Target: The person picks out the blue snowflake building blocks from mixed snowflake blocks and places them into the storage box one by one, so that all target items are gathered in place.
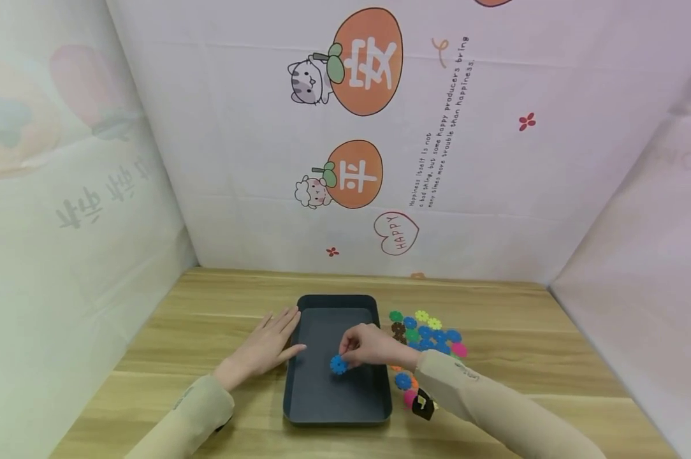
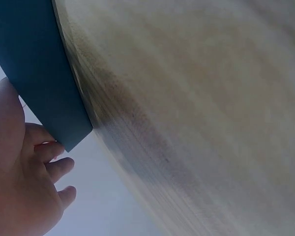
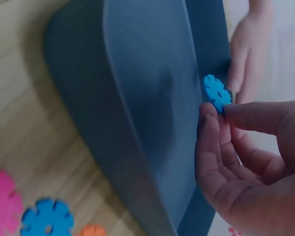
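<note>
A dark grey rectangular tray [image 1: 340, 411] lies on the wooden table. Over its inside, my right hand [image 1: 374, 345] pinches a blue snowflake-shaped plastic disc [image 1: 338, 364] between thumb and fingers. The right wrist view shows the notched blue disc [image 3: 217, 93] at the fingertips, a small hole at its centre. On the tray's left edge rests my left hand [image 1: 265, 344], its fingers extended along the rim and the thumb reaching over it. In the left wrist view, the left hand [image 2: 29, 167] touches the tray's outer wall [image 2: 39, 69].
Right of the tray lies a loose spread of snowflake discs: blue [image 1: 424, 332], yellow [image 1: 422, 315], green [image 1: 396, 316], brown [image 1: 398, 328] and pink [image 1: 459, 350]. The right forearm passes over part of them. White printed cloth [image 1: 265, 210] stands behind the table and along both sides.
</note>
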`<state>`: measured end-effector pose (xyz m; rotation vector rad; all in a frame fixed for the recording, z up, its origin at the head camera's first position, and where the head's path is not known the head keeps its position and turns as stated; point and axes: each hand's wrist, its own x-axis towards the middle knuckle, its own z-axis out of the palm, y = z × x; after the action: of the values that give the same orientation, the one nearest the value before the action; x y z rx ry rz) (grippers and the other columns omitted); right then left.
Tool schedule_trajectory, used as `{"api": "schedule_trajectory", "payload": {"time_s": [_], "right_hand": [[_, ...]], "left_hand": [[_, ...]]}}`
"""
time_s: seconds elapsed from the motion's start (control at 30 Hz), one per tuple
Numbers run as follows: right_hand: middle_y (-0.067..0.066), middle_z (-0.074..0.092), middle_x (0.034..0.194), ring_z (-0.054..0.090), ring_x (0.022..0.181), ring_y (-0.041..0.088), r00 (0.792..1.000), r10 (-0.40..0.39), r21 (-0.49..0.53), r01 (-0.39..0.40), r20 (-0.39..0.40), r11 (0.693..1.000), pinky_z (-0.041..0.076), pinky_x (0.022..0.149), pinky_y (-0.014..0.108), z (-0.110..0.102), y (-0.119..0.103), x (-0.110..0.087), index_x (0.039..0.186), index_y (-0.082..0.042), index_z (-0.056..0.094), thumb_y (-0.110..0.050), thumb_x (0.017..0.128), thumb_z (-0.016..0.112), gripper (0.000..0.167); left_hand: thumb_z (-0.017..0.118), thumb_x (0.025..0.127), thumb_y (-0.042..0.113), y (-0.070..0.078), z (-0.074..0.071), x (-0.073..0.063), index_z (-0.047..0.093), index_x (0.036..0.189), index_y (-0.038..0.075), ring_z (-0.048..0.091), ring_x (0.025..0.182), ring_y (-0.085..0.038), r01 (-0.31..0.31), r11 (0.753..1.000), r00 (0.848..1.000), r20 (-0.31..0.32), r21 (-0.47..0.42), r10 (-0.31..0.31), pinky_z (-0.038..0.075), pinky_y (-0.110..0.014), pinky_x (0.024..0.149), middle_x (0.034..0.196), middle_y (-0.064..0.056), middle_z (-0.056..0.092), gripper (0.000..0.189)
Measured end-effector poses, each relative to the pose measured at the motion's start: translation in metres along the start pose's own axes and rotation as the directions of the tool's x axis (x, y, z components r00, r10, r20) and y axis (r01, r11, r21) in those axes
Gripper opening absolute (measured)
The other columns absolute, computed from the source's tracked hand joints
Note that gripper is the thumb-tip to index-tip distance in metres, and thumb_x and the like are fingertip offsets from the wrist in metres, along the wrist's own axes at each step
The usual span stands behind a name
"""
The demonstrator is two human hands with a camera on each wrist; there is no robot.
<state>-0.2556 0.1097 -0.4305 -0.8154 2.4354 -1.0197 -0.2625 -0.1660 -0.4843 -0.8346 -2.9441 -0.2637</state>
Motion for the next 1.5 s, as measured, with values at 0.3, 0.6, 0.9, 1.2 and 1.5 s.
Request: {"api": "schedule_trajectory", "payload": {"time_s": [0.3,0.6,0.9,1.2,1.5], "right_hand": [[0.008,0.076,0.077,0.075,0.073,0.025,0.998,0.052,0.009,-0.053,0.041,0.999,0.061,0.066,0.028,0.021,-0.014,0.013,0.086,-0.006,0.076,-0.007,0.092,0.067,0.011],[0.007,0.076,0.075,0.075,0.070,0.024,0.993,0.101,0.036,-0.103,0.067,0.994,0.062,0.065,0.031,0.037,-0.014,0.013,0.084,-0.005,0.079,-0.007,0.090,0.069,0.011],[0.010,0.076,0.074,0.075,0.070,0.029,0.985,0.162,0.100,-0.168,0.066,0.981,0.063,0.066,0.035,0.042,-0.015,0.010,0.082,-0.004,0.079,-0.006,0.088,0.072,0.010],[0.007,0.076,0.075,0.075,0.070,0.027,0.986,0.151,0.089,-0.157,0.072,0.984,0.062,0.064,0.033,0.043,-0.013,0.009,0.083,-0.006,0.080,-0.008,0.087,0.073,0.009],[0.008,0.076,0.077,0.075,0.073,0.026,0.988,0.134,0.104,-0.142,0.076,0.984,0.062,0.068,0.034,0.030,-0.010,0.004,0.085,-0.006,0.076,-0.009,0.087,0.073,0.005]], "left_hand": [[0.043,0.102,0.055,0.002,0.000,0.004,0.027,0.157,0.004,0.026,0.152,-0.034,0.007,1.000,1.000,0.009,-0.001,-0.007,0.020,-0.057,0.124,0.164,-0.014,0.025,0.077],[0.043,0.102,0.055,0.004,-0.001,0.004,0.027,0.156,0.003,0.025,0.153,-0.035,0.004,1.000,1.000,0.018,-0.012,-0.003,0.020,-0.058,0.124,0.164,-0.015,0.024,0.077],[0.046,0.102,0.051,0.004,-0.004,0.004,0.028,0.156,0.001,0.027,0.151,-0.036,-0.001,1.000,1.000,-0.004,-0.009,0.001,0.022,-0.059,0.123,0.163,-0.017,0.027,0.075],[0.045,0.102,0.054,0.002,-0.003,0.002,0.027,0.156,0.002,0.027,0.152,-0.035,0.006,1.000,1.000,0.006,-0.008,-0.006,0.022,-0.058,0.123,0.164,-0.016,0.025,0.077],[0.043,0.101,0.056,0.001,-0.002,-0.001,0.028,0.156,0.003,0.027,0.152,-0.035,0.009,1.000,1.000,-0.001,-0.016,-0.009,0.022,-0.058,0.123,0.164,-0.016,0.026,0.078]]}}
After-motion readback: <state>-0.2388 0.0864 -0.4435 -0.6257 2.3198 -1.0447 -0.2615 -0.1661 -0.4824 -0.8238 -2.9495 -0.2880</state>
